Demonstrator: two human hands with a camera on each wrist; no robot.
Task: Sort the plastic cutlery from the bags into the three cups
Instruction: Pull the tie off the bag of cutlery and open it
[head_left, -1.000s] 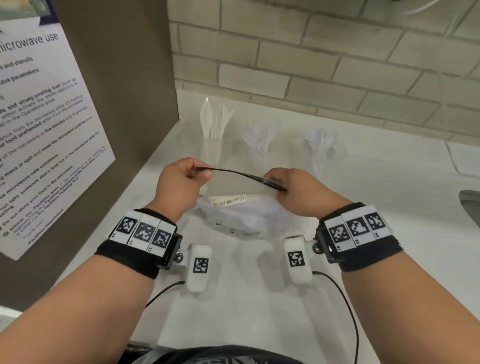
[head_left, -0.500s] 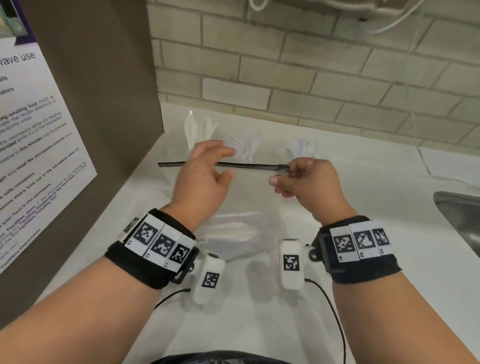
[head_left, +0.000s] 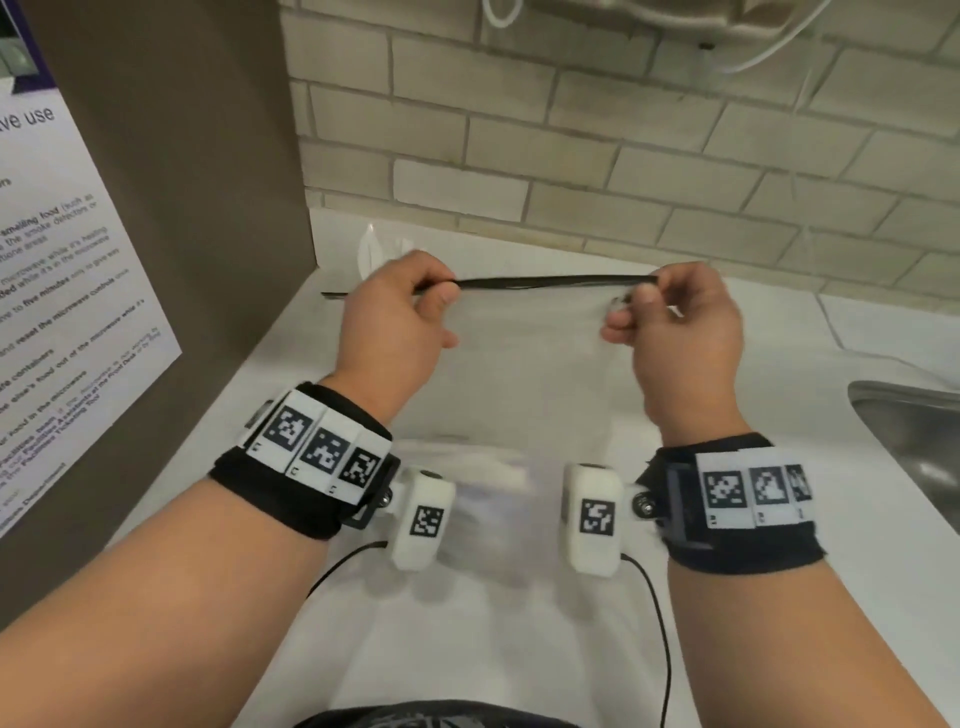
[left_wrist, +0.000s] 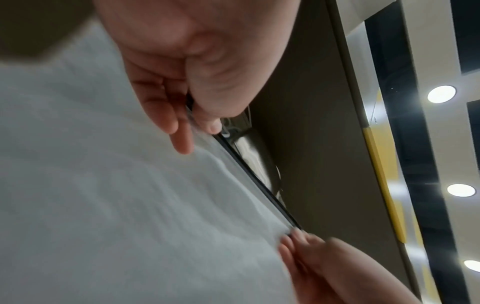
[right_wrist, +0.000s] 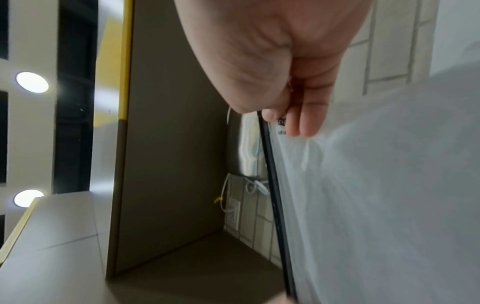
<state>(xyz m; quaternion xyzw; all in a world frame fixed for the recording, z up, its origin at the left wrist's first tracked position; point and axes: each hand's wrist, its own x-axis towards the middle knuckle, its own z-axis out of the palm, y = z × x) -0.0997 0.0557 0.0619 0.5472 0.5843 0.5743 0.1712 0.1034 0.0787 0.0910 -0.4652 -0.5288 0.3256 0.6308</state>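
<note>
A clear plastic bag (head_left: 524, 374) hangs in the air above the white counter, stretched flat between both hands by its black zip strip (head_left: 550, 282). My left hand (head_left: 410, 306) pinches the strip near its left end, and my right hand (head_left: 660, 306) pinches the right end. White cutlery shows blurred in the bag's bottom (head_left: 467, 462). In the left wrist view the left hand (left_wrist: 192, 115) pinches the black zip strip (left_wrist: 259, 185); in the right wrist view the right hand (right_wrist: 280, 117) pinches the black zip strip (right_wrist: 272, 185). Behind the left hand, white cutlery (head_left: 371, 249) stands in a cup; the other cups are hidden.
A brown panel (head_left: 171, 208) with a printed notice (head_left: 57, 291) walls off the left side. A brick wall (head_left: 623, 156) runs along the back of the counter (head_left: 779, 467). A steel sink (head_left: 919, 441) lies at the right edge.
The bag has been lifted higher off the counter. My left hand, open half a second ago, now pinches the zip strip again, and the strip is pulled straight between both hands.
</note>
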